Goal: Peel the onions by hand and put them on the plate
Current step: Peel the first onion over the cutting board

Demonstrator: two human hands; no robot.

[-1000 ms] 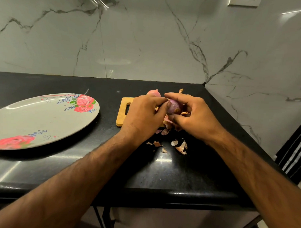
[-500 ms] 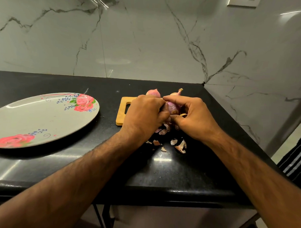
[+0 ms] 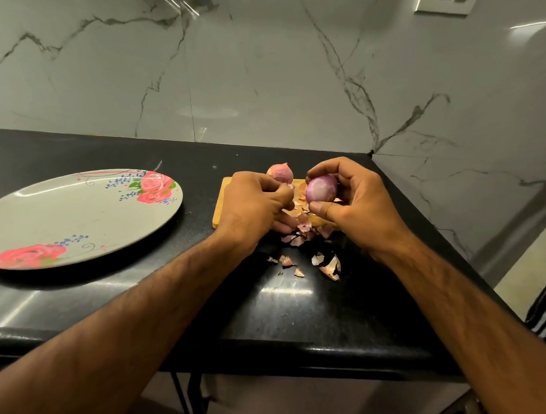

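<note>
Looks like the peeling step's nearly done: right hand [image 3: 358, 203] grips the mostly bare onion [image 3: 322, 188] just above the cutting board [image 3: 222, 202], left hand [image 3: 253, 203] pinches a scrap of skin [image 3: 287, 186] beside it, so next it needs carrying to the plate [image 3: 79, 218] left of the board.

The plate [image 3: 79, 215] lies well left of the left hand [image 3: 253, 203]. The board [image 3: 221, 199] lies under both hands, an onion [image 3: 280, 172] on it just behind the left. The right hand [image 3: 355, 199] holds a second onion [image 3: 322, 188], the left a peel [image 3: 288, 186]. Scraps [image 3: 330, 266] lie before both.
</note>
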